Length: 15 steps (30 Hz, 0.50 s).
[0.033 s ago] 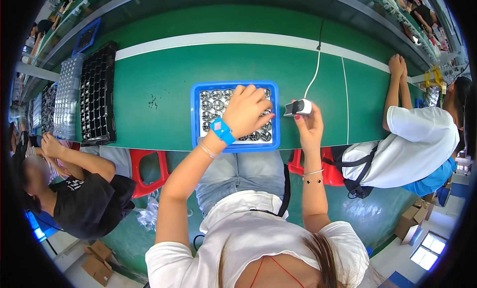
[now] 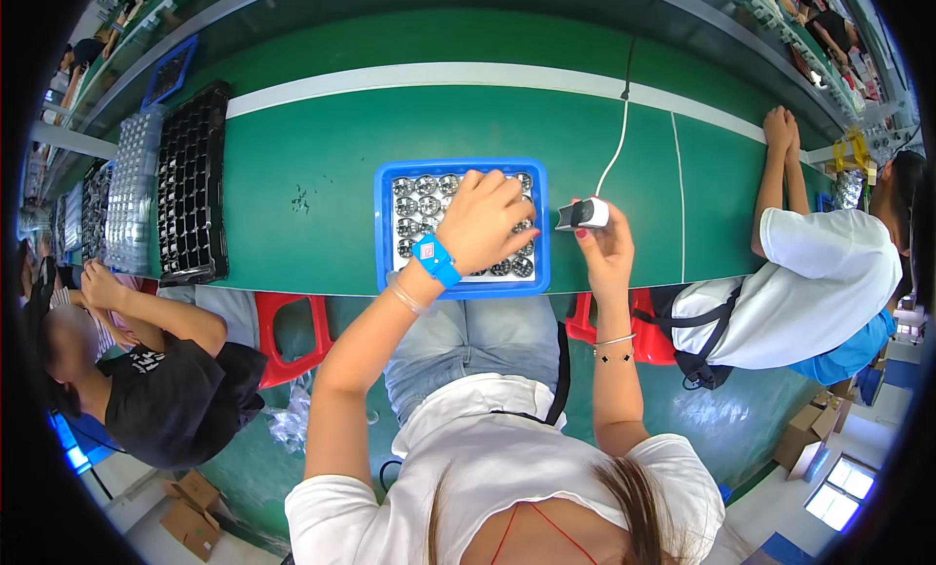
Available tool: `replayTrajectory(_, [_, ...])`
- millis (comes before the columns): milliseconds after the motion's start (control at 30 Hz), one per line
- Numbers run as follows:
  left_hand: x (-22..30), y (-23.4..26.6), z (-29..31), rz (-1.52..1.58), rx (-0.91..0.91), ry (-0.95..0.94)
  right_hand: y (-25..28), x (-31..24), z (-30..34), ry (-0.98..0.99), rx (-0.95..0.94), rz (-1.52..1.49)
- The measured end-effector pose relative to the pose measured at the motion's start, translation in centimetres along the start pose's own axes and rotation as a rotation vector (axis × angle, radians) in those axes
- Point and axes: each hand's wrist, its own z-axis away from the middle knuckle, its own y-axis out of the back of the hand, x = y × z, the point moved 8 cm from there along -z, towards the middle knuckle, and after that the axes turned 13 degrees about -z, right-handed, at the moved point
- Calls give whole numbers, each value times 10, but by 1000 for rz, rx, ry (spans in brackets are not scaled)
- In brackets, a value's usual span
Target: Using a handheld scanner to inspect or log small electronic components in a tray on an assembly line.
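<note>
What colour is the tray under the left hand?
The tray is blue, seen best in the head view.

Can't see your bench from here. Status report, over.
Left hand over blue tray, grip hidden. Right hand holds white-and-black corded device beside tray. Left hand blocks view of some round parts.

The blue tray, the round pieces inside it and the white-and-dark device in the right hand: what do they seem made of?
Blue tray: probably smooth plastic; even colour, rounded corners.
Round pieces: perhaps metal or shiny coated plastic; bright and dark glints leave it open.
White-and-dark device: likely smooth plastic; plain white casing.
</note>
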Motion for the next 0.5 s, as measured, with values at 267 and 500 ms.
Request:
replayTrajectory(267, [8,5,8,27,33,-62,-17,5,7,-18,-79,198])
replayTrajectory(500, [7,-3,8,-28,-9,-59,-2,9,13,-45,173,-221])
